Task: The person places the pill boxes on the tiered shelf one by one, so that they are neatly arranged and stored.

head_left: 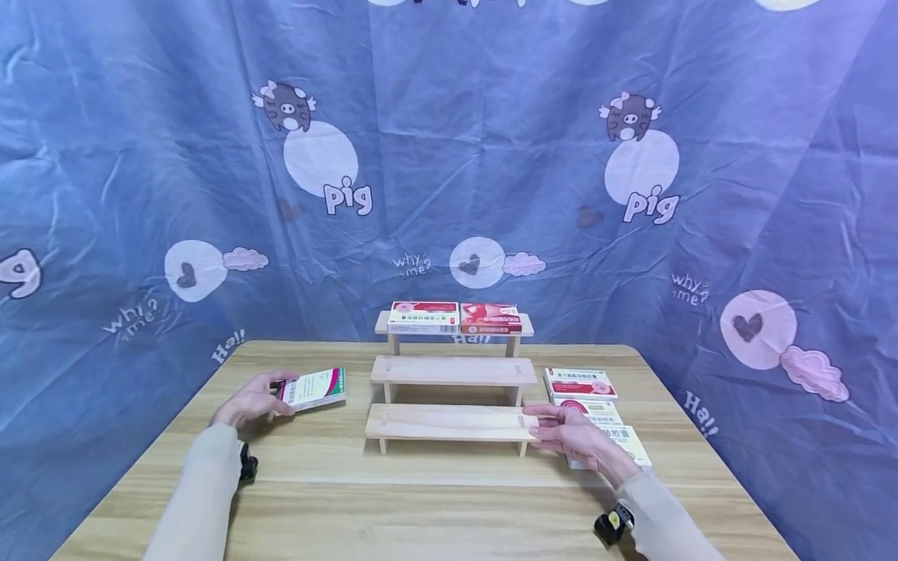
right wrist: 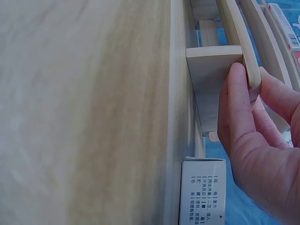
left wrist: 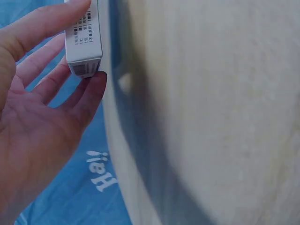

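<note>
At the table's left side, my left hand (head_left: pixel 254 400) holds a white, green and magenta medicine box (head_left: pixel 316 387) by its left end. In the left wrist view the thumb lies over that box (left wrist: pixel 85 40) and fingers are beneath it. My right hand (head_left: pixel 581 441) grips the right end of the lowest step of a wooden three-tier display stand (head_left: pixel 442 422). The right wrist view shows the thumb on one side of the step board (right wrist: pixel 248 61) and fingers on the other. Two medicine boxes, one white and red (head_left: pixel 423 312) and one red (head_left: pixel 489 315), lie side by side on the top step.
Right of the stand, several medicine boxes lie in a column: a red and white one (head_left: pixel 581 383) at the back, a white one (head_left: pixel 634 446) at the front, partly behind my right hand. A blue patterned curtain (head_left: pixel 477 171) hangs behind and beside the wooden table (head_left: pixel 337 514).
</note>
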The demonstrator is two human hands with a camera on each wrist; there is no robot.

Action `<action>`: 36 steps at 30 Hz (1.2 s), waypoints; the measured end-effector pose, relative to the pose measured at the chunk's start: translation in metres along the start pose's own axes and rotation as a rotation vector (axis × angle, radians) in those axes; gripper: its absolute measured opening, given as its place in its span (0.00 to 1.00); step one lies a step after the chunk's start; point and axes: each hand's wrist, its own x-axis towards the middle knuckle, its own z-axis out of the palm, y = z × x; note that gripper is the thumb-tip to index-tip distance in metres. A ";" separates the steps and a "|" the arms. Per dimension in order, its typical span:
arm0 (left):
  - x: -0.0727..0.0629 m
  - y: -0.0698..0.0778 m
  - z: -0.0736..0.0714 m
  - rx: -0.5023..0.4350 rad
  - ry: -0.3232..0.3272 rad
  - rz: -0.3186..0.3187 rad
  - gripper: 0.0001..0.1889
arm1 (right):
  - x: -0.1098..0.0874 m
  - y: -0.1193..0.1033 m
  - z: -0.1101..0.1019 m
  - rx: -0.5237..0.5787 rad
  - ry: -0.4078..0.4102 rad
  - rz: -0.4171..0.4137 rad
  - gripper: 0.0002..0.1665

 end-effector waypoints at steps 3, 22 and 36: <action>-0.002 0.004 0.000 0.001 0.016 0.019 0.45 | 0.000 0.001 -0.001 0.003 0.005 0.000 0.32; -0.024 0.050 -0.008 -0.009 0.001 0.182 0.40 | 0.003 0.002 -0.003 0.006 0.018 0.011 0.34; -0.023 0.075 -0.004 -0.053 -0.049 0.243 0.39 | 0.002 0.000 -0.002 0.028 0.017 0.016 0.32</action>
